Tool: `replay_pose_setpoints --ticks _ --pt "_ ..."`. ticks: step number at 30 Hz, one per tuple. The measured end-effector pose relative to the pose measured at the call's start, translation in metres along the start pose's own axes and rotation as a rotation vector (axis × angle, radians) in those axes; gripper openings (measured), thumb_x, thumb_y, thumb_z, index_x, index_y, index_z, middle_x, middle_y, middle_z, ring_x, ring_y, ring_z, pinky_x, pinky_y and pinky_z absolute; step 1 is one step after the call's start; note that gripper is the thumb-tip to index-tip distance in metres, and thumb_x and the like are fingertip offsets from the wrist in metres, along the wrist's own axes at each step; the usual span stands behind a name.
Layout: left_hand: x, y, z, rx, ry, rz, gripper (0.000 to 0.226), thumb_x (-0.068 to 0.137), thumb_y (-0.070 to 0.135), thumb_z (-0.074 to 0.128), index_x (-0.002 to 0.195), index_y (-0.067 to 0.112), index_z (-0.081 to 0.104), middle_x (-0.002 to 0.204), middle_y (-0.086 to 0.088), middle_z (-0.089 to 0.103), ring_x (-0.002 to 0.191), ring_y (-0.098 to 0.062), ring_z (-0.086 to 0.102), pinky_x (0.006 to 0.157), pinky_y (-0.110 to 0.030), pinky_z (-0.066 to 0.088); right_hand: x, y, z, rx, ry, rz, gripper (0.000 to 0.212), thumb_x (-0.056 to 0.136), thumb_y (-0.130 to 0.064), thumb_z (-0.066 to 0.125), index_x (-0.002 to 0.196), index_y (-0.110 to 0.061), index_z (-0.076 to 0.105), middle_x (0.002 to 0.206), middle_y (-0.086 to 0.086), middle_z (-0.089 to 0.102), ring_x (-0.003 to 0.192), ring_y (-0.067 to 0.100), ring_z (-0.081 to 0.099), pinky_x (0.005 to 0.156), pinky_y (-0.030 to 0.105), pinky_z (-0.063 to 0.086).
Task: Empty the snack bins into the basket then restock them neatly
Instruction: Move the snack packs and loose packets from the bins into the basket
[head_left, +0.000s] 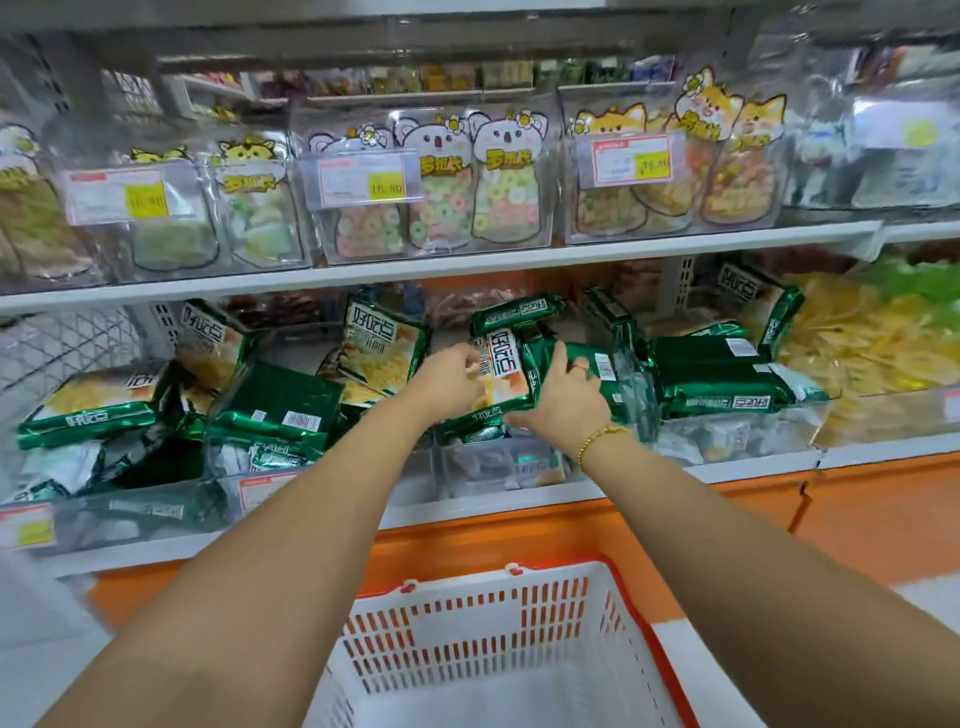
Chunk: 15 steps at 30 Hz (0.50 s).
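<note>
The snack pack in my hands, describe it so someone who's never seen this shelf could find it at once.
Look at the lower shelf, above the white basket, at the middle clear bin. There the left hand and right hand hold one green snack pack between them. It is the only pack gripped from both sides, its pale front facing up.

The pack (506, 371) I hold is shiny green foil, smooth and a bit crinkly. The bins (753, 434) around it are clear plastic that shines. At six o'clock the basket (483, 618) is smooth white plastic with an orange rim. At twelve o'clock the candy bags (506, 192) are glossy see-through plastic. The bracelet (602, 434) on my wrist is shiny gold beads.
</note>
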<state>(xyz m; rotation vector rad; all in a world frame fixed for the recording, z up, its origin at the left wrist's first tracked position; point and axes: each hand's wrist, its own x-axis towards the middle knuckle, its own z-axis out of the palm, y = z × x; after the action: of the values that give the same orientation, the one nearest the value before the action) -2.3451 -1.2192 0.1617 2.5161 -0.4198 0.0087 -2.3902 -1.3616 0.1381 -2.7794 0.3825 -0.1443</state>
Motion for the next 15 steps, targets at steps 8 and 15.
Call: replay_pose_setpoints --ticks 8,15 --pt "0.072 0.022 -0.009 0.155 -0.14 -0.141 0.079 0.083 0.031 0.072 0.144 0.002 0.031 0.148 -0.015 0.037 0.131 -0.029 0.041 0.099 -0.032 0.038 0.005 0.006 0.009 -0.306 0.13 -0.073 0.093 0.092 -0.02 0.055 0.149 -0.014 -0.018 0.156 0.022 0.013 0.107 0.039 0.057 0.054 0.031 0.043" --pt "0.109 0.011 -0.026 0.209 -0.51 -0.297 0.074 0.088 0.041 0.063 0.144 0.004 0.033 0.155 -0.009 0.025 0.142 -0.024 0.025 0.113 -0.033 0.023 0.014 0.04 -0.057 -0.154 0.168 -0.066 0.08 0.093 -0.023 0.051 0.152 -0.029 -0.003 0.15 0.021 0.028 0.066 0.027 0.057 0.051 0.028 0.041"
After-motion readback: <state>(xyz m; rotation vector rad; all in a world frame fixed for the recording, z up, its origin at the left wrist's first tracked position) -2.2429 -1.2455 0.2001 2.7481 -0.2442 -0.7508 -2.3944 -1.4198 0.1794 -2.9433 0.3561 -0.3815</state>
